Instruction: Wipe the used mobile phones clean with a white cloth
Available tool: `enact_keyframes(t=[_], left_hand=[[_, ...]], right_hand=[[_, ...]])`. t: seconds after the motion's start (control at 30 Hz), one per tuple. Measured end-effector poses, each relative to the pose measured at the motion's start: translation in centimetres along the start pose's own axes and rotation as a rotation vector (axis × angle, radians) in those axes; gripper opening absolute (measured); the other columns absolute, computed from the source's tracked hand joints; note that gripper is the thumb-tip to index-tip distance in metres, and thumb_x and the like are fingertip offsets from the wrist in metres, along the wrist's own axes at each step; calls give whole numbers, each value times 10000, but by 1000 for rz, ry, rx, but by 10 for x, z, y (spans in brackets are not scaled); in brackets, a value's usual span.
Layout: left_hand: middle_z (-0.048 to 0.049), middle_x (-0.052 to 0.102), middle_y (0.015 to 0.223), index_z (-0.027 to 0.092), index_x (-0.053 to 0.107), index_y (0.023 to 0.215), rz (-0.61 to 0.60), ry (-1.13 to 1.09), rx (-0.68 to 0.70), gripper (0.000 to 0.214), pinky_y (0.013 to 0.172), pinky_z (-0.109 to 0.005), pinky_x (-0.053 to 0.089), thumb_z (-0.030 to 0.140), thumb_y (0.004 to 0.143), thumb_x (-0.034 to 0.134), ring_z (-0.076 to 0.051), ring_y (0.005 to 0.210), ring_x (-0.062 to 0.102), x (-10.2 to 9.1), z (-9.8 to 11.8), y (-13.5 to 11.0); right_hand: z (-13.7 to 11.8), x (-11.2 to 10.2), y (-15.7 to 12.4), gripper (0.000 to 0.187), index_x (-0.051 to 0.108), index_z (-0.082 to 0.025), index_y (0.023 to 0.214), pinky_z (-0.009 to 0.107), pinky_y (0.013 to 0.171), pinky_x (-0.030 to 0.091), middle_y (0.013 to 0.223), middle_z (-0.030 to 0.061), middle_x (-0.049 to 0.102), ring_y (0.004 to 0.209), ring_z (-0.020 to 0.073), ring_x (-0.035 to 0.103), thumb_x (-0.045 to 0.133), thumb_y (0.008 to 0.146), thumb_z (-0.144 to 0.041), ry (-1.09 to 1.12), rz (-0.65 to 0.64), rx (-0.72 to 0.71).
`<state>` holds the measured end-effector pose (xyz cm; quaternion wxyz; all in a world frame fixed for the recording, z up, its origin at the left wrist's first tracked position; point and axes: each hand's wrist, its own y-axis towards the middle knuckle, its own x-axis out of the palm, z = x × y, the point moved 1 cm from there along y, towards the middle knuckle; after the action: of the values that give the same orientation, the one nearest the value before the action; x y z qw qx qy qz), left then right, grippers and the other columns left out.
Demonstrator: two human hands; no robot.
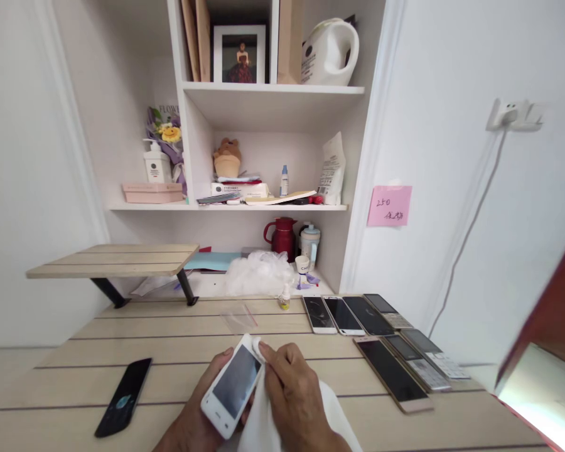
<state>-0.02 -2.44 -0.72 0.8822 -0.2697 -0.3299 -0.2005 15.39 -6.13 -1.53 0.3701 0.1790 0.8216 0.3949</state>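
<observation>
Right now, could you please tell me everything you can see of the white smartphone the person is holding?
The white, plastic-looking smartphone has rounded corners and a white border around a dark glass screen, which is unlit and faintly reflective. It is tilted, with its top end pointing up and to the right, and is held in the left hand. The right hand presses a white cloth against its upper corner.

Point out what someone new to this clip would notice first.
At bottom centre, the left hand grips a white smartphone while the right hand presses a white cloth against its top corner. To the right, several other phones lie in rows on the light wood desk.
</observation>
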Motion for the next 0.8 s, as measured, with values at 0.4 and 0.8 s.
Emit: enact_keyframes(t=[0.4, 0.8], left_hand=[[-116, 676, 590, 88, 697, 774, 1, 54, 38, 534, 333, -217, 358, 566, 912, 502, -173, 398, 583, -6, 8, 4], [-90, 673, 627, 103, 704, 806, -50, -113, 75, 482, 427, -226, 421, 544, 908, 539, -183, 525, 620, -4, 16, -2]], right_hand=[[-6, -3, -3, 377, 597, -201, 1295, 300, 599, 479, 841, 43, 519, 657, 179, 588, 400, 979, -144, 98, -42, -38], [-16, -4, -4, 403, 547, -248, 1308, 305, 649, 503, 873, 35, 551, 728, 181, 621, 437, 951, -98, 196, -34, -66]])
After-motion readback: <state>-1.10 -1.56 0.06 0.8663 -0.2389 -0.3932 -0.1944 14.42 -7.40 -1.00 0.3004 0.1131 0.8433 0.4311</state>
